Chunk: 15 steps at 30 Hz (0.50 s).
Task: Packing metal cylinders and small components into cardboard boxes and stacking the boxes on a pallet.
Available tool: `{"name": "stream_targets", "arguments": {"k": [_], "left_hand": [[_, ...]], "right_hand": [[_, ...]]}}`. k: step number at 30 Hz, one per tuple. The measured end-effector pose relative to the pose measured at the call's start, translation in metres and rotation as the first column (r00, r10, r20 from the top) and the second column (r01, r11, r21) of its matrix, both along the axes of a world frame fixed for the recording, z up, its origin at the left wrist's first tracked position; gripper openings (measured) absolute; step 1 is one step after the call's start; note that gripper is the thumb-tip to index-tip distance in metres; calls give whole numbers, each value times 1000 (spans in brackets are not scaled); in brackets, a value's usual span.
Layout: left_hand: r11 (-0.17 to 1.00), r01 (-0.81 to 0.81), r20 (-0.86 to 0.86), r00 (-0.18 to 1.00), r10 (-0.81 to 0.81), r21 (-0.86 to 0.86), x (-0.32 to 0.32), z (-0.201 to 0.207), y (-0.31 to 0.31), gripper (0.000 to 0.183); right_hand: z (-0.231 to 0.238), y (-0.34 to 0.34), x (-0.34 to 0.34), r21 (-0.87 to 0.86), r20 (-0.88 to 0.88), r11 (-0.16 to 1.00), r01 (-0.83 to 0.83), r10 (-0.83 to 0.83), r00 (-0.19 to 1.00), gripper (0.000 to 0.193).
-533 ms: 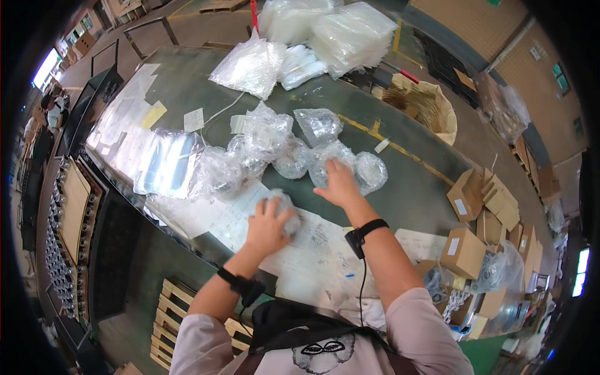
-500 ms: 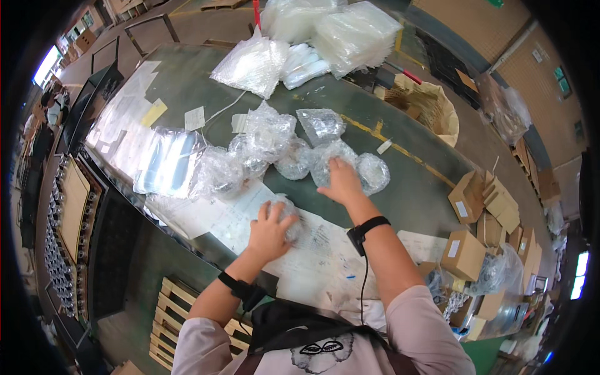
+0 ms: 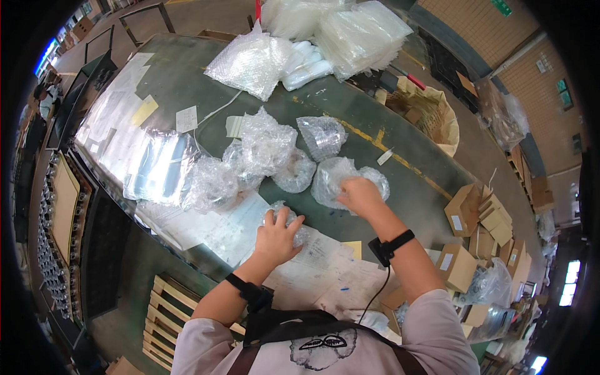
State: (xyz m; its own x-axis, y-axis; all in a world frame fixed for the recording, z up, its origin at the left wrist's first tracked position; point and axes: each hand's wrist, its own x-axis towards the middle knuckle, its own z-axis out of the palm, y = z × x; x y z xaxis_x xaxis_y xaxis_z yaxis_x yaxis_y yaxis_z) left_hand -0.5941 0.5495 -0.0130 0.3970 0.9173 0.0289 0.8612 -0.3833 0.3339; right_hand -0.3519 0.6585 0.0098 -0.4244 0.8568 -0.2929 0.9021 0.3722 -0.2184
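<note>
My left hand [image 3: 277, 239] rests with bent, spread fingers over a small bubble-wrapped bundle [image 3: 301, 235] at the near side of the table, gripping it from above. Further right, my right hand [image 3: 362, 196] has its fingers curled against a larger bubble-wrapped bundle [image 3: 329, 178]; its fingertips are partly hidden. Touching that bundle on its right is another wrapped bundle [image 3: 375, 179]. Several more lie close by: a conical one [image 3: 322, 136] behind, a round one [image 3: 295, 172], a tall heap [image 3: 267, 144] and one farther left [image 3: 212, 182].
Paper sheets [image 3: 312, 269] cover the near edge of the green table [image 3: 406, 203]. Clear flat packages [image 3: 162, 164] lie left. Bubble bags [image 3: 250, 62] and stacked plastic sleeves [image 3: 362, 37] sit at the back. Cardboard boxes [image 3: 455, 265] stand right, a paper-lined bin [image 3: 447, 119] beyond.
My right hand has shifted right and nearer, its fingers now curled in at the bundle's near right side. My left hand stays on the small bundle. The view has shifted slightly.
</note>
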Motion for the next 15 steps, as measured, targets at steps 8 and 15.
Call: {"name": "stream_targets", "arguments": {"k": [8, 15], "left_hand": [[999, 43, -19, 999, -43, -11, 4, 3, 7, 65], [999, 45, -21, 999, -45, -3, 4, 0, 7, 65]], "right_hand": [[-26, -12, -11, 346, -48, 933, -96, 120, 992, 48], [5, 22, -13, -226, 108, 971, -81, 108, 988, 50]]}}
